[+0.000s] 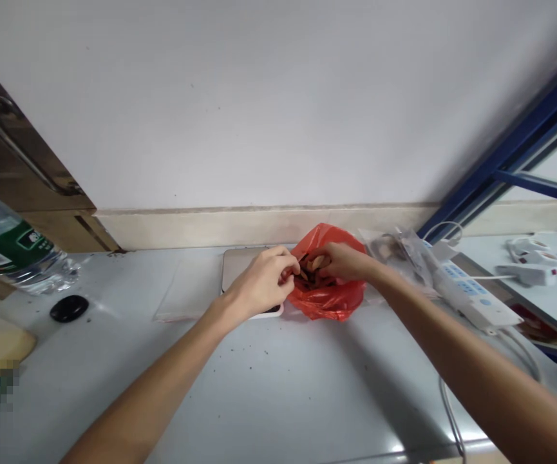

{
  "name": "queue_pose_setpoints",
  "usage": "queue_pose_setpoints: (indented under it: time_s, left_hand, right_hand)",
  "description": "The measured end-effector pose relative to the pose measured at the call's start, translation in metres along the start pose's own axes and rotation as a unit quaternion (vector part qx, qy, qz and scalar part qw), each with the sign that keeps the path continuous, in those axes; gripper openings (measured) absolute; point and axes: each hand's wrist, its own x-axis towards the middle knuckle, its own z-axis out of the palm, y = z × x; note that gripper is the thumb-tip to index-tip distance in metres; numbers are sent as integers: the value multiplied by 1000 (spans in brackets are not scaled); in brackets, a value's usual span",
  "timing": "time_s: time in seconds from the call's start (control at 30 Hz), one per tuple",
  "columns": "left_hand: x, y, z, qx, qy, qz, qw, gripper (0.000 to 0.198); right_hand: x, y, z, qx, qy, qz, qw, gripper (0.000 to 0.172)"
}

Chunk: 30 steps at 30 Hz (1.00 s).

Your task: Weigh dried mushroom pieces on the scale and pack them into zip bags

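Observation:
A red plastic bag (329, 308) stands with its mouth spread, holding dark brown, flat dry-looking pieces (310, 277). My right hand (340, 261) reaches into the mouth from the right, fingers curled down among the pieces. At the bag's left rim, my left hand (268, 277) has thumb and fingers pinched together. Whatever lies between those fingertips is too small to make out. Beneath the left hand is a flat kitchen scale (234, 263) with a metal-looking top and white edge, partly covered by the hand.
Thin clear plastic bags (181, 296) lie left of the scale. At left are a water bottle (12, 248) and a black oval object (69, 309). To the right are a crumpled clear bag (401, 254), a white power strip (476, 299) with cables, and a blue frame (490, 148). A wall closes the back.

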Motion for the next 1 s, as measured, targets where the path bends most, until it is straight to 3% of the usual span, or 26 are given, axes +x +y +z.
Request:
queue_pose_setpoints:
  time_s: [0.13,0.27,0.43,0.57,0.7,0.87,1.0]
  left_hand:
    - [0,3,-17,-7,23,2,1000,14]
    - [-6,-6,-47,19,32,-6,999,17]
    - [-26,-30,-94,83,-87,-110,987,28]
    - [-44,-49,-116,102,-173,-206,958,42]
    - [-50,-63,-117,108,-211,-240,941,46]
    - [-48,-69,-114,116,-243,-267,925,50]
    - [-47,-67,-114,141,-260,-267,917,51]
  right_hand:
    - [-4,3,-12,38,18,-19,999,36]
    - [-16,-1,-38,57,3,-47,997,33]
    - [-22,-35,-52,95,32,-121,988,31]
    - [-6,-77,-34,97,23,-142,985,25]
    - [18,-106,-4,70,-2,-112,991,31]
    - [42,-114,27,-44,1,-114,992,40]
    - [45,-112,43,-92,2,-112,990,46]
